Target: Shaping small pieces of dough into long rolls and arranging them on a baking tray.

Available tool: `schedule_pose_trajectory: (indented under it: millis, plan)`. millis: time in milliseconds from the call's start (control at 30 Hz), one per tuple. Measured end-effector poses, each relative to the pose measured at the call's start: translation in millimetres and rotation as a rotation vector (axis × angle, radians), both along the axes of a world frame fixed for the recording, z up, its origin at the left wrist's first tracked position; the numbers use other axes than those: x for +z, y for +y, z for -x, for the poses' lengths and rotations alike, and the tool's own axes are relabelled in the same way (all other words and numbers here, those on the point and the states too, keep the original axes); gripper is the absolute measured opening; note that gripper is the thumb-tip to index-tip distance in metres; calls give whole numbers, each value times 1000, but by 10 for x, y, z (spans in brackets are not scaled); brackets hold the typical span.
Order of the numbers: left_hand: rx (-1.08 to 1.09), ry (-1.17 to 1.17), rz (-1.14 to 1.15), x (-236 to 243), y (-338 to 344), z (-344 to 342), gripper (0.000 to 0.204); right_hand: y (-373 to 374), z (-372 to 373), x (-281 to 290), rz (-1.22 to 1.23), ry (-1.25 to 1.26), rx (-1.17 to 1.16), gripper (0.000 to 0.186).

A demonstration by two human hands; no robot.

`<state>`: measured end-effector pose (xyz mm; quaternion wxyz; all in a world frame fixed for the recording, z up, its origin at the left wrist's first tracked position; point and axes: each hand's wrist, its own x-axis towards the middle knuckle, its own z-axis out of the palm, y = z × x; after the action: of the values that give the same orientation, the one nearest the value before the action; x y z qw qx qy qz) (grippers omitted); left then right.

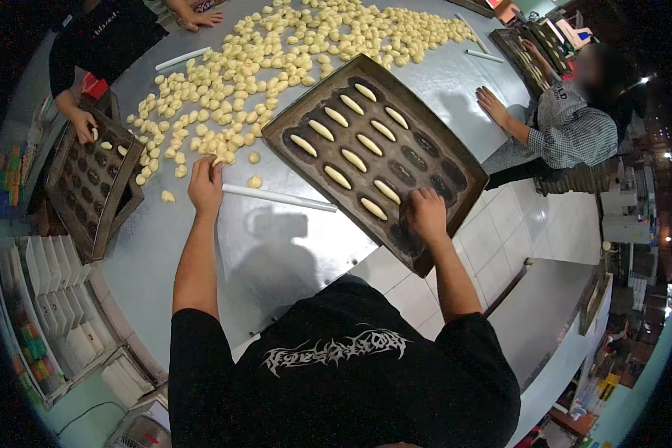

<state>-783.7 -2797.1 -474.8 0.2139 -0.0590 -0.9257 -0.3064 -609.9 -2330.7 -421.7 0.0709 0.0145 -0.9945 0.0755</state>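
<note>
My left hand [205, 187] is at the edge of a spread of pale yellow dough balls [235, 112], its fingertips pinched on a dough ball [217, 160]. Just beside it, a white rolling pin [280, 198] lies on the metal table with a loose dough ball [254, 181] next to it. A dark baking tray [306, 93] sits tilted across the table's near right edge. Several slim dough rolls [352, 160] lie in rows on it. Over the tray's near right part is my right hand [428, 214], fingers closed and pointing down; what they hold is hidden.
At the left, a co-worker's hand [82, 125] places dough in another tray [78, 187]. Another person's hand [493, 106] rests on the table's right side, near more trays [523, 63]. Other rolling pins [183, 58] lie about. A grey-topped counter [545, 313] stands at the lower right.
</note>
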Motion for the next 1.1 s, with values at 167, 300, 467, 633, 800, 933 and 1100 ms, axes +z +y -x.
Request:
schedule_pose_trajectory:
  millis: [167, 300, 467, 633, 800, 933, 1100]
  plan:
    - [220, -5, -69, -85, 0, -99, 19, -45, 208, 49, 291, 30, -32, 20]
    - [303, 62, -334, -152, 51, -301, 23, -138, 423, -141, 389, -43, 0, 17]
    - [382, 111, -447, -100, 23, -1090, 19, -203, 401, 19, 468, -76, -25, 20]
    - [442, 93, -641, -48, 74, -1775, 20, -203, 407, -57, 392, -47, 80, 24]
    - [572, -57, -859, 36, 45, -2390, 22, -645, 486, 275, 486, 106, 238, 30]
    - [446, -27, -983, 307, 274, -2742, 25, -1369, 384, 573, 660, 94, 535, 24]
    - [471, 70, -1097, 448, 415, -3001, 26, -1970, 130, 578, 653, -141, 745, 31]
